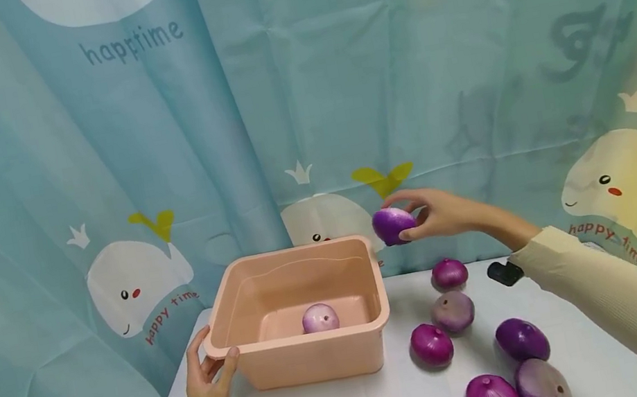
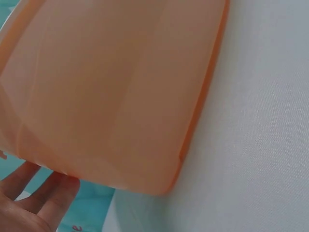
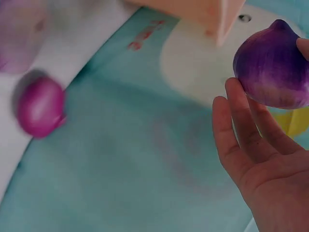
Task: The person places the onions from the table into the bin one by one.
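Note:
My left hand (image 1: 207, 386) grips the near left corner of a pink plastic tub (image 1: 311, 361), its thumb at the front rim and fingers along the left side. In the left wrist view the fingertips (image 2: 70, 186) meet the tub's wall (image 2: 120, 96). One pale purple onion (image 1: 320, 318) lies inside on the tub floor. Raised beyond the tub's right rim, my right hand (image 1: 437, 210) holds a dark purple onion (image 1: 394, 225) between thumb and fingers. The right wrist view shows that onion (image 3: 273, 65) at the fingertips, its pointed end up.
Several more onions rest on the white table right of the tub, among them a magenta one (image 1: 432, 346) and a pale one (image 1: 543, 387). A small black object (image 1: 504, 273) lies near the back edge. Behind hangs a blue-green curtain (image 1: 325, 85) with whale prints.

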A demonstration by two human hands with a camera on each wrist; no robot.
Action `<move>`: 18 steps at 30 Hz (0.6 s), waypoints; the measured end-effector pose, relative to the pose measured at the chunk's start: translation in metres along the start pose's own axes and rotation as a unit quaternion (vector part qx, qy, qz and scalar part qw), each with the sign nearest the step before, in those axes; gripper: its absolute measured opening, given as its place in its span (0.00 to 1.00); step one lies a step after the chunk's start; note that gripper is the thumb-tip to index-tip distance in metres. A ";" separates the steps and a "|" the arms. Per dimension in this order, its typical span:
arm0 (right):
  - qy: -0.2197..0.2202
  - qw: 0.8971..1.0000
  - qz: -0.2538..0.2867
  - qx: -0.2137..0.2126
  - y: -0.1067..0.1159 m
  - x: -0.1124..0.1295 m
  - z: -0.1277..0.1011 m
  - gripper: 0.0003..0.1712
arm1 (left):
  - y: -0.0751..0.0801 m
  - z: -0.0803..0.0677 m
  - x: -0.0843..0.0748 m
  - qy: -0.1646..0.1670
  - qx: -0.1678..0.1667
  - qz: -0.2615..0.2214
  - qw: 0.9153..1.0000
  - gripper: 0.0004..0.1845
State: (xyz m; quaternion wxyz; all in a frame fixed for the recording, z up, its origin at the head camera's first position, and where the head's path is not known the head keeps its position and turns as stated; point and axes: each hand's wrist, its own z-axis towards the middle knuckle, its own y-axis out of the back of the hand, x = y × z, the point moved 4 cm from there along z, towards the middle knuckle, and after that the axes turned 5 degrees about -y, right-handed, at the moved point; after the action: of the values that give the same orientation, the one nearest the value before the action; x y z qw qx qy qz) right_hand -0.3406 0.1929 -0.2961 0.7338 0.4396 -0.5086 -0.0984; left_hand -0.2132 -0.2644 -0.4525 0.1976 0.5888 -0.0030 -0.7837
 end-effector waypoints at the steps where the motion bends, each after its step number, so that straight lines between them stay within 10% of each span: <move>1: 0.002 1.000 0.001 0.006 -0.003 0.006 0.006 0.35 | 0.000 0.000 0.000 0.003 -0.002 0.002 1.000 0.39; 18: 0.032 0.996 0.028 0.076 -0.067 0.075 0.091 0.33 | -0.003 -0.001 0.006 -0.052 -0.027 0.019 0.998 0.35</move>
State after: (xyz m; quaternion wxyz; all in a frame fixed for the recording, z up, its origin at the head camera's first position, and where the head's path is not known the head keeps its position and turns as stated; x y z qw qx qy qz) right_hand -0.3609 0.0591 -0.2879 0.7164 0.4831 -0.5028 -0.0246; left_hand -0.2145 -0.2635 -0.4585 0.2277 0.5414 -0.0033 -0.8093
